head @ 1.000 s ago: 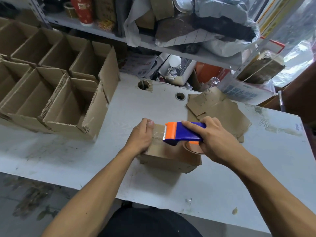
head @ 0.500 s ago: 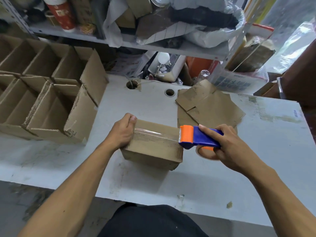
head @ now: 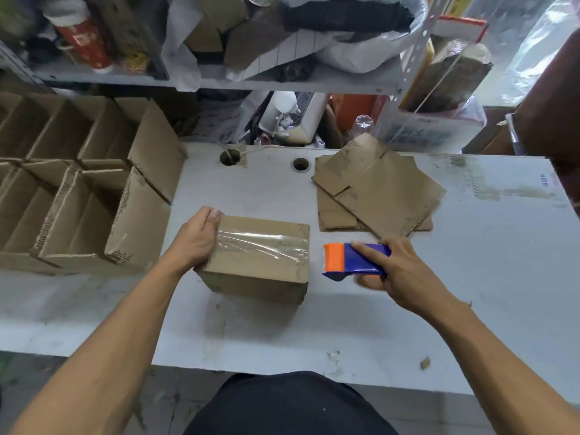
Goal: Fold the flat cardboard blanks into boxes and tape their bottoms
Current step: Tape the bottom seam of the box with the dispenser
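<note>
From the head view, your left hand (head: 201, 243) grips the left end of one folded box (head: 257, 262) standing bottom-up near the middle of the table (head: 470, 309), one strip of clear tape (head: 260, 243) across its seam. Your right hand (head: 405, 274) curls around one blue and orange tape dispenser (head: 354, 260), just right of the box and apart from it. Several flat blanks (head: 376, 193) lie stacked behind; I cannot count them exactly. At least four open boxes (head: 94, 199) stand left. No writing is legible.
</note>
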